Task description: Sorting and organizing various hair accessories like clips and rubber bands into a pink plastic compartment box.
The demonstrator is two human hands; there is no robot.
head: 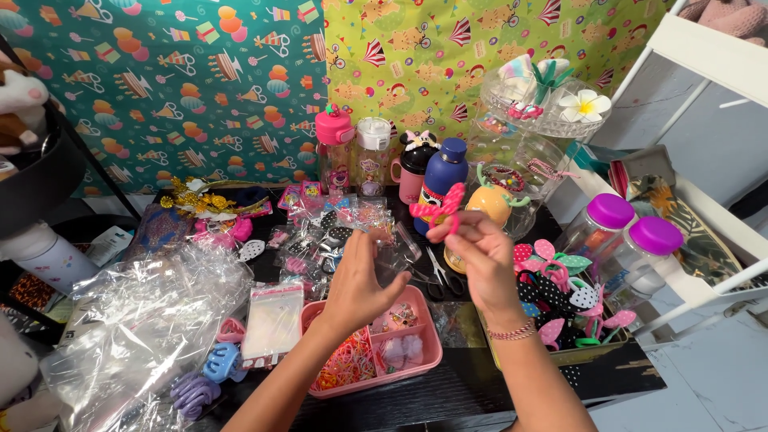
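Right hand [482,254] pinches a pink dotted bow [438,207] above the desk's middle, left hand [358,284] grips a clear bag [398,254] over the pink tray [428,352].

**Layout of the table**

A compartment tray [428,356] is placed at the front centre of the table [480,392], with small elastic bands [348,364] kept in its left compartment. Left of the tray, a small zip bag [272,320] is laid, and further left a pile of cellophane bags [144,320]; hair claws [210,372] are found before it. Scissors [440,276] lie behind the tray. Four bottles [392,164] are lined up at the back. Right of the tray, a box of bow hair ties [560,296] is set, and two lidded jars [632,240] stand further right.
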